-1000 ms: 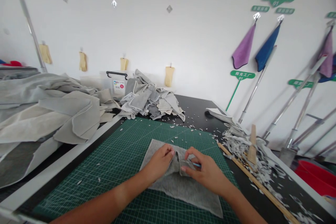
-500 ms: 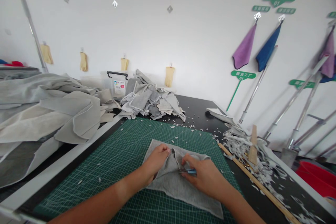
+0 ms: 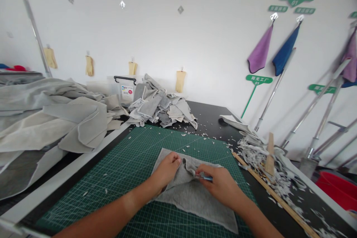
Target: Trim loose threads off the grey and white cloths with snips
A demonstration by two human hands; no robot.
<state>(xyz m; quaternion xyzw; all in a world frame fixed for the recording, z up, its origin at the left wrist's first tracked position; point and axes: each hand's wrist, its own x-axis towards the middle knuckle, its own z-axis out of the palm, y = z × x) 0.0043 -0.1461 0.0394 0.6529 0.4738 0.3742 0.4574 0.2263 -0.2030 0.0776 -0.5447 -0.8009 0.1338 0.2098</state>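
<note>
"Cloth [image 3: 203,206], grey, is spread on the green mat [image 3: 117,169]; how is it held?"

"A raised fold [image 3: 187,166] is pinched by the left hand [image 3: 167,169]; a small blue tool [image 3: 207,178] is gripped in the right hand [image 3: 221,184], at the cloth; softness and lightness are to be expected, so the fold is best taken close to the tool."

"And around it?"

"Fabric [image 3: 64,119] is heaped at left; gloves [image 3: 89,66] are hung on the white wall [image 3: 223,41]; shreds [image 3: 251,151] are strewn beside a wooden strip [image 3: 275,194] at right."
</note>
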